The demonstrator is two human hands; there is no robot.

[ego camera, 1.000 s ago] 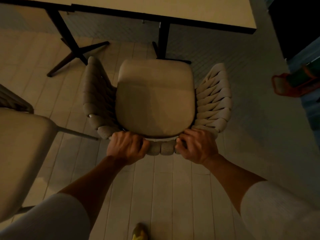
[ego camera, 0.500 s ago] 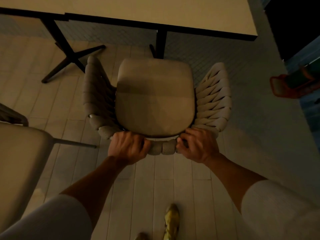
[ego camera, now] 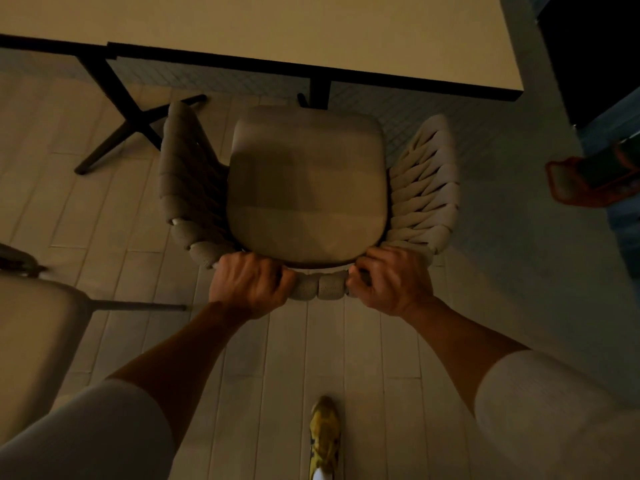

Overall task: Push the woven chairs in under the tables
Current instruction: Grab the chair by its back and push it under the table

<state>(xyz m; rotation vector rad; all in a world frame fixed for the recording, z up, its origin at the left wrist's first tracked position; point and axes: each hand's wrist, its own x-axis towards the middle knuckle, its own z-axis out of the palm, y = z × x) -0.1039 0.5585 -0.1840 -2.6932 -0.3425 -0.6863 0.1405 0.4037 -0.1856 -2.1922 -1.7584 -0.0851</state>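
A beige woven chair (ego camera: 306, 188) with a padded seat and braided armrests stands directly below me, facing a cream-topped table (ego camera: 294, 29) with a black edge. Its seat front sits close to the table's black post (ego camera: 319, 93), just short of the table edge. My left hand (ego camera: 247, 284) grips the woven backrest top on the left. My right hand (ego camera: 393, 284) grips the same backrest top on the right. Both fists are closed around the rim.
A second chair (ego camera: 34, 341) with a thin dark leg stands at the lower left. A black cross-shaped table foot (ego camera: 135, 123) lies left of the woven chair. An orange-rimmed object (ego camera: 588, 181) sits by the right wall. My yellow shoe (ego camera: 323, 438) steps on the pale plank floor.
The chair and my hands have moved forward toward the table, so the table edge sits closer to the seat front. My shoe has stepped forward into view.
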